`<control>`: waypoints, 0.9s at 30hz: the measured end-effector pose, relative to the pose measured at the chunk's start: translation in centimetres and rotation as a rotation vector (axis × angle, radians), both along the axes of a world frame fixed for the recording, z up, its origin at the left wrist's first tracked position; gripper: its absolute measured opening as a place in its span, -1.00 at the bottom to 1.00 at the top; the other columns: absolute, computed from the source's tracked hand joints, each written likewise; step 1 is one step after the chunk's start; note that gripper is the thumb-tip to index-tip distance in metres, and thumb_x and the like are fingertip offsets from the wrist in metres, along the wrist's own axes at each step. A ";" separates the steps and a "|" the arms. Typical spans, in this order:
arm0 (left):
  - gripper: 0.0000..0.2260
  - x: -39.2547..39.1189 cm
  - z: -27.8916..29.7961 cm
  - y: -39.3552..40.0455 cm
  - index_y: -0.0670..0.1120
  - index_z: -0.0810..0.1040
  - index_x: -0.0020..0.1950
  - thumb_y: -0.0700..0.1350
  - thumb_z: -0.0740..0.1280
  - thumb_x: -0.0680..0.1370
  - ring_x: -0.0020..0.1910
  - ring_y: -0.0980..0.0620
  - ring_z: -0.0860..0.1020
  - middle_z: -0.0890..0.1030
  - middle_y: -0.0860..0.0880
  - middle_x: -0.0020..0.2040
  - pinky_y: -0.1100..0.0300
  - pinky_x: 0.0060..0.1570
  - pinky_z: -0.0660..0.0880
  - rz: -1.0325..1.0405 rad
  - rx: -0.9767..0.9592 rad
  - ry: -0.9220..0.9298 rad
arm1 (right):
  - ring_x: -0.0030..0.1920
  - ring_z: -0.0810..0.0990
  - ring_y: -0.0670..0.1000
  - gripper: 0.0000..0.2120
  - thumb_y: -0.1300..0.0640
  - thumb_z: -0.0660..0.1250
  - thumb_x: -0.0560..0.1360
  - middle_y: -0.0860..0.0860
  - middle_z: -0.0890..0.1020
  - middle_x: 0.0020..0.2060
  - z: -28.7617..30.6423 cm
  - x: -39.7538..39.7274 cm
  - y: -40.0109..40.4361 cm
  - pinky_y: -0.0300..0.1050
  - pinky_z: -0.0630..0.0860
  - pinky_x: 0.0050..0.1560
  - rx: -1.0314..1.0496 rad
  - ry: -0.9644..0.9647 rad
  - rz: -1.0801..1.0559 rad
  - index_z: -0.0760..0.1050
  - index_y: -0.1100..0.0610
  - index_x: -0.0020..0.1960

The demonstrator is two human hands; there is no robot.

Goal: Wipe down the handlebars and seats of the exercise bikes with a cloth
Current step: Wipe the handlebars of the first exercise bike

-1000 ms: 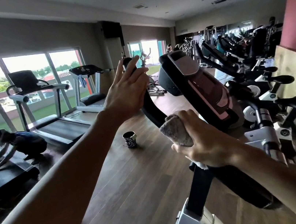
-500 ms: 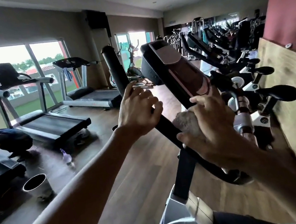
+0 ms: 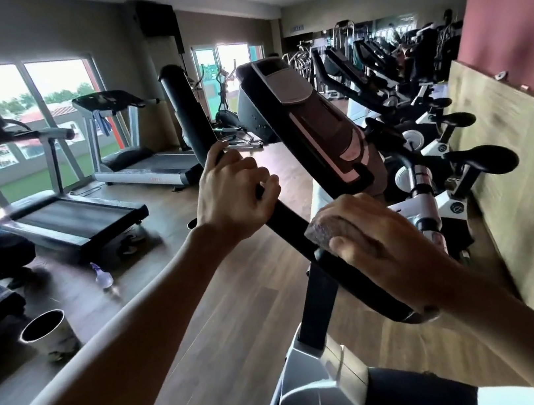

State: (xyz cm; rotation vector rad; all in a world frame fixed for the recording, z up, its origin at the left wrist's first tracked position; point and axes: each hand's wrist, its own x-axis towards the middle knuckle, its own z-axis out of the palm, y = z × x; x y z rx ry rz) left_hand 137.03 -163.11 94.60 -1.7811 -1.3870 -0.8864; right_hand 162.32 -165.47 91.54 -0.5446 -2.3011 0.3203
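Treadmills (image 3: pixel 135 168) stood by the windows toward ten o'clock, a row of exercise bikes (image 3: pixel 424 151) ran along the wall toward two o'clock, and the tilted console (image 3: pixel 305 120) rose at twelve, between the hands. A spray bottle (image 3: pixel 103 277) lay on the floor at nine; an open metal bin (image 3: pixel 48 334), contents unseen, stood nearer. The left hand (image 3: pixel 233 197) curled round the black handlebar (image 3: pixel 282 221); the right hand (image 3: pixel 379 248) pressed a grey cloth (image 3: pixel 323 228) onto the same bar, fingers bent over it
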 end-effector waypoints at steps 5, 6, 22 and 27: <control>-0.62 0.2 -0.1 0.1 -0.08 0.64 -0.32 0.00 0.16 0.57 -0.23 -0.12 0.49 0.57 -0.03 -0.37 -0.08 0.35 0.32 0.000 0.023 -0.014 | 0.01 0.49 -0.03 -0.80 -0.08 0.17 0.52 -0.15 0.48 -0.12 1.1 -1.7 1.0 0.10 0.48 0.06 -0.074 0.012 -0.140 0.44 0.04 -0.11; -0.62 0.2 -0.2 0.1 -0.08 0.64 -0.32 -0.01 0.15 0.57 -0.23 -0.12 0.48 0.56 -0.03 -0.37 -0.09 0.34 0.33 -0.001 0.033 -0.015 | 0.02 0.48 -0.04 -0.84 -0.06 0.19 0.52 -0.17 0.47 -0.11 1.0 -1.7 0.5 0.06 0.48 0.05 -0.022 0.002 -0.111 0.45 0.02 -0.09; -0.58 0.3 0.1 -0.1 -0.05 0.69 -0.29 0.06 0.15 0.58 -0.16 -0.09 0.57 0.67 -0.01 -0.30 -0.06 0.42 0.24 0.056 -0.027 0.047 | 0.59 0.16 -0.18 -0.44 -0.05 0.11 0.61 -0.13 0.35 0.55 -0.7 -0.5 0.4 -0.03 0.24 0.56 -0.047 0.030 -0.036 0.33 0.11 0.57; -0.49 1.0 0.8 -0.6 -0.05 0.71 -0.30 0.14 0.08 0.58 -0.09 -0.08 0.62 0.69 -0.04 -0.31 0.00 0.45 0.18 0.116 -0.138 0.059 | 0.59 0.10 -0.25 -0.38 -0.13 0.05 0.61 -0.15 0.25 0.59 -0.5 -1.8 0.0 -0.05 0.18 0.59 -0.067 0.075 -0.141 0.24 0.08 0.61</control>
